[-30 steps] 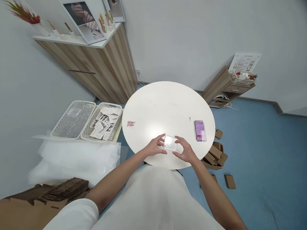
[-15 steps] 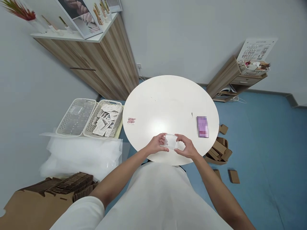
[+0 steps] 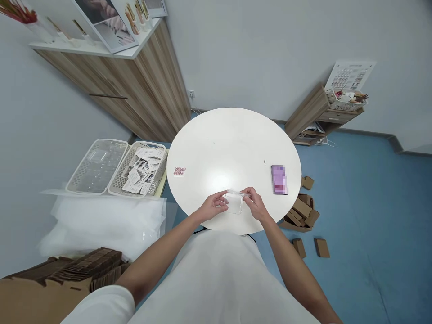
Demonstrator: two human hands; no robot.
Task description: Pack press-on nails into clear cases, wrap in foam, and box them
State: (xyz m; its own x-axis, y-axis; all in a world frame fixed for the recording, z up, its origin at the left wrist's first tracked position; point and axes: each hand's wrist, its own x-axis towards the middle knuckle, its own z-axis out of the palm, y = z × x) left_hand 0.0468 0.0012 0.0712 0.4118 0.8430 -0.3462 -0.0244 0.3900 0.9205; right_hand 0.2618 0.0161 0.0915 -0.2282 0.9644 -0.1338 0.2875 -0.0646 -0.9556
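Note:
A small clear plastic box (image 3: 233,204) is between my hands near the front edge of the round white table (image 3: 232,135). Its lid stands tilted up at the far side. My left hand (image 3: 213,207) grips the box's left side between thumb and fingers. At the upper right, my right hand (image 3: 254,202) pinches the raised lid. To the left on the table lies a small card with pink-red pieces (image 3: 179,171). A purple box (image 3: 279,180), partly blurred out, rests on the right side.
Left of the table are a basket of printed cards (image 3: 141,171), a basket of clear boxes (image 3: 97,166), white plastic bags (image 3: 104,220) and flattened cardboard (image 3: 43,292). Brown cartons (image 3: 302,209) are on the floor at right. A wooden cabinet (image 3: 158,76) stands behind left.
The clear box's lid has swung up and away from its base, with my right hand on it. The whole view has shifted slightly.

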